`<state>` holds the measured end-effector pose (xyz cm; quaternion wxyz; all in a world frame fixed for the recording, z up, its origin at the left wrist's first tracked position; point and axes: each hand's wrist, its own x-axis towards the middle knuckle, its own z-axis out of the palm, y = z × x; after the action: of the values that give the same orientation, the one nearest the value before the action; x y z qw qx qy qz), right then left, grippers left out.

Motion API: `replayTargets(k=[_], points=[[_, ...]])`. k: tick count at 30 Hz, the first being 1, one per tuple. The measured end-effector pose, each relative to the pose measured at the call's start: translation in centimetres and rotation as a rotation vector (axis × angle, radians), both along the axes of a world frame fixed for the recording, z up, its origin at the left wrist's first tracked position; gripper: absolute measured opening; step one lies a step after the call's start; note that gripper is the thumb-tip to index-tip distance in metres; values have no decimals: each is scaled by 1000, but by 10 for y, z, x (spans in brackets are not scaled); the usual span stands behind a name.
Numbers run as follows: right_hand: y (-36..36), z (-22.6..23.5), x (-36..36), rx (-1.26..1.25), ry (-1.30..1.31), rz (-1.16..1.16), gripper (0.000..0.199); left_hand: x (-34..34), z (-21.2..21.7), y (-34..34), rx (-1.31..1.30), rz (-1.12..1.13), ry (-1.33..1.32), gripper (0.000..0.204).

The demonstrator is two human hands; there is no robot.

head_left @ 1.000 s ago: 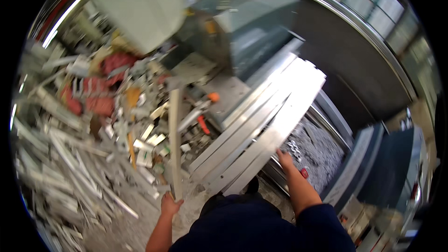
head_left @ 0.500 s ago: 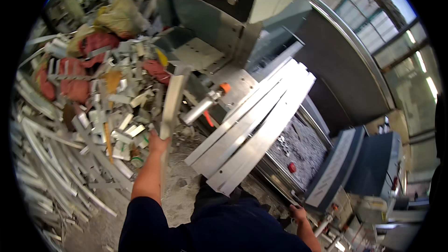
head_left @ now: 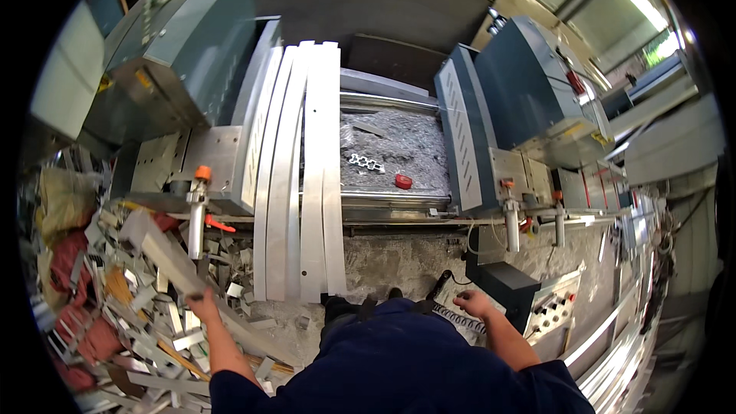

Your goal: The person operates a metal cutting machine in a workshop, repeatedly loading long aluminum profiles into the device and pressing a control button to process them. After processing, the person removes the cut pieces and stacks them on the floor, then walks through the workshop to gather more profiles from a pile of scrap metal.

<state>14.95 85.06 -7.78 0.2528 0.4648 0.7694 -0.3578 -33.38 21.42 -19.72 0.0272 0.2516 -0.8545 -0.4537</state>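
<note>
Head view: long bar (head_left: 170,259) left of the metal strips (head_left: 313,184).
Left hand (head_left: 202,305) pinches the bar mid-length; right hand (head_left: 477,304), right of the strips, half-curled, grip unclear.

The machine bed (head_left: 391,204) carries long flat metal bars (head_left: 313,184) side by side, their near ends jutting past its front edge. Right of the bars, grey swarf (head_left: 414,142) fills the bed, with a pierced silver piece (head_left: 366,163) and a red round object (head_left: 403,182) lying on it. Left of them, metal offcuts (head_left: 188,340) heap the concrete floor (head_left: 391,257).
</note>
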Motion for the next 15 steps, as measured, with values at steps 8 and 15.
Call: replayTargets(k=[8, 15], points=[[24, -12, -50, 39, 111, 275, 52, 134, 86, -7, 25, -285, 321, 81], [-44, 62, -150, -443, 542, 538, 64, 175, 301, 169, 18, -730, 149, 85]])
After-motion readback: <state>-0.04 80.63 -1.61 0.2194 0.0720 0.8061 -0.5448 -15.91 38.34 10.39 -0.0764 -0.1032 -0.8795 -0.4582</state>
